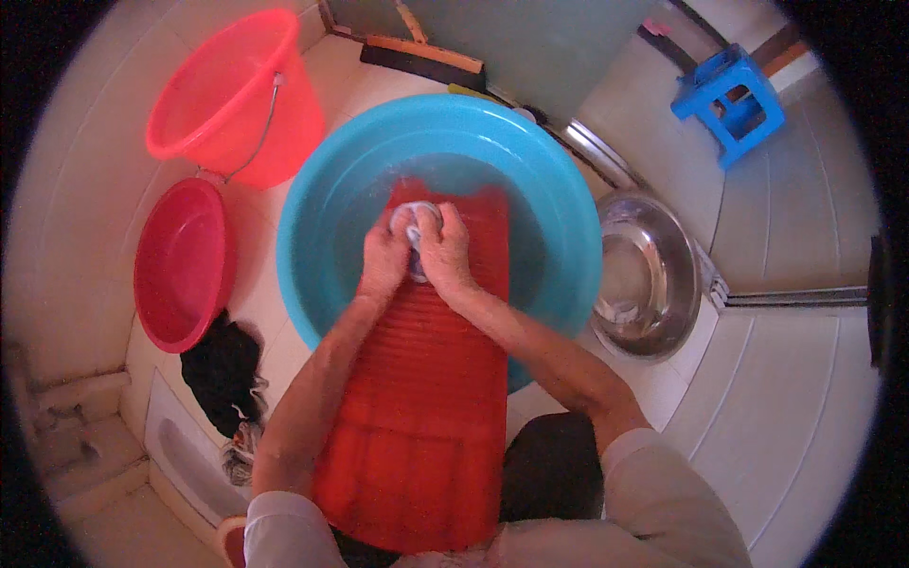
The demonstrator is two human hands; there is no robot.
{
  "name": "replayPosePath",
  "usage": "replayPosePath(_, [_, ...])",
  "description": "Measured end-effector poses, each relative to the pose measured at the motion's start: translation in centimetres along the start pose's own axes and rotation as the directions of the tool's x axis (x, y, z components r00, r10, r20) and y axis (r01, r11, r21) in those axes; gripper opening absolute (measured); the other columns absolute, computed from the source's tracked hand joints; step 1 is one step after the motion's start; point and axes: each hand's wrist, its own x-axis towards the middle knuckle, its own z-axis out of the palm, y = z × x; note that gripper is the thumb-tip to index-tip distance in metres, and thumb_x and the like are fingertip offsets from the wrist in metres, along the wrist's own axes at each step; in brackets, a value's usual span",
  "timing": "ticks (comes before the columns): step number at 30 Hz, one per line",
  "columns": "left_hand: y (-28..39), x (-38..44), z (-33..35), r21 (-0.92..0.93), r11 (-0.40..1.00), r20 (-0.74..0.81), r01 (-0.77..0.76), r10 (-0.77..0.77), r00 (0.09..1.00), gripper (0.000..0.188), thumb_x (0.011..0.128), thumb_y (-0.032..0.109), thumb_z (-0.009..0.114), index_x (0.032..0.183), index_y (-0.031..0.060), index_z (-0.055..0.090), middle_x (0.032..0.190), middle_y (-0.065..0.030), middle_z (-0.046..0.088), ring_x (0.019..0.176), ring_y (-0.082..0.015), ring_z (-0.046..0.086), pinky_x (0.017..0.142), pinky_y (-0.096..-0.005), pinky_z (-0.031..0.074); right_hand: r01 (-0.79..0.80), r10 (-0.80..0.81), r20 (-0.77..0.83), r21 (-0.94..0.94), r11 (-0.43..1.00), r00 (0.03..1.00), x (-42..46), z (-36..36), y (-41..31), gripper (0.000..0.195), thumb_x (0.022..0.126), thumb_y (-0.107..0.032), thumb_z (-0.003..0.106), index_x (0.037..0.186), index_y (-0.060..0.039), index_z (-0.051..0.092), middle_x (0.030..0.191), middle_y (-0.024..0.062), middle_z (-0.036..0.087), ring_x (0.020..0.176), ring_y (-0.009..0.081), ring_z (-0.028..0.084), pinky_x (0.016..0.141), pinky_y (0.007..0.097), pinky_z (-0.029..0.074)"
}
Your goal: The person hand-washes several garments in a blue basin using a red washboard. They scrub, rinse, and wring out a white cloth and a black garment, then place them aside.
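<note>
A red ridged washboard (440, 369) leans from my lap into a large blue plastic basin (305, 234), its far end in the water. On the board's upper part, both my hands grip one bunched, wet, pale cloth (417, 264). My left hand (385, 257) closes on the cloth's left side. Pressed against it from the right is my right hand (446, 254). Much of the cloth is hidden under the fingers, so its kind cannot be told.
Left of the basin stand a pink bucket (234, 92) with a wire handle, a tilted red basin (183, 266) and dark clothing (224, 373). A steel basin (657, 277) sits at the right. Farther off are a blue stool (735, 103) and a broom (426, 57).
</note>
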Motion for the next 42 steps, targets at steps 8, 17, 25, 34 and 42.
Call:
replayPosePath(8, [6.9, -2.2, -1.8, -0.816, 0.471, 0.289, 0.336, -0.171, 0.942, 0.054, 0.089, 0.054, 0.033, 0.115, 0.0088, 0.047, 0.107, -0.0064, 0.054, 0.099, -0.0210, 0.053, 0.084, -0.0381, 0.044, 0.803, -0.797, 0.138, -0.222, 0.553, 0.587, -4.8, -1.1, -9.7, 0.022, 0.070, -0.022, 0.065, 0.084, -0.0069, 0.056, 0.109, 0.0119, 0.049, 0.104, 0.0320, 0.046, 0.090, 0.0463, 0.034])
replayPosePath(17, [7.5, -2.0, -1.6, -0.665, 0.733, 0.013, 0.144, -0.182, 0.983, 0.051, 0.090, 0.051, 0.033, 0.116, 0.0087, 0.047, 0.106, -0.0066, 0.054, 0.100, -0.0208, 0.053, 0.084, -0.0379, 0.045, 0.822, -0.821, 0.091, -0.158, 0.547, 0.564, -1.5, 0.2, -11.2, 0.018, 0.071, -0.013, 0.062, 0.060, -0.0057, 0.050, 0.069, 0.0081, 0.048, 0.069, 0.0263, 0.048, 0.059, 0.0413, 0.037])
replayPosePath(25, [9.5, -1.9, -0.7, -0.631, 0.711, 0.104, 0.309, -0.317, 0.943, 0.046, 0.093, 0.045, 0.030, 0.119, 0.0105, 0.045, 0.106, -0.0056, 0.054, 0.098, -0.0194, 0.053, 0.081, -0.0361, 0.045, 0.067, -0.160, 0.177, 0.441, 0.895, 0.971, 2.7, 0.5, -11.5, 0.028, 0.077, -0.019, 0.051, 0.055, -0.0017, 0.046, 0.052, 0.0045, 0.045, 0.051, 0.0115, 0.043, 0.048, 0.0296, 0.035])
replayPosePath(34, [6.6, -0.4, -1.0, -0.123, 0.925, 0.277, 0.359, -0.315, 0.908, 0.069, 0.086, 0.052, 0.046, 0.121, -0.0065, 0.046, 0.119, -0.0177, 0.051, 0.112, -0.0256, 0.045, 0.098, -0.0364, 0.031, 0.308, -0.330, -0.012, -0.326, 0.894, 0.944, 8.7, -4.4, -1.8, 0.034, 0.081, -0.030, 0.050, 0.068, 0.0009, 0.050, 0.069, 0.0227, 0.055, 0.062, 0.0389, 0.053, 0.059, 0.0457, 0.041])
replayPosePath(42, [2.6, 1.2, -2.6, -0.195, 0.976, 0.160, 0.094, -0.063, 0.985, 0.076, 0.079, 0.044, 0.060, 0.133, -0.0003, 0.030, 0.125, -0.0230, 0.046, 0.120, -0.0289, 0.042, 0.102, -0.0392, 0.029, 0.200, -0.441, -0.051, -0.841, 0.503, 0.896, 7.0, -11.8, 4.1, 0.030, 0.084, -0.029, 0.050, 0.086, 0.0004, 0.052, 0.084, 0.0185, 0.059, 0.077, 0.0356, 0.058, 0.069, 0.0474, 0.045])
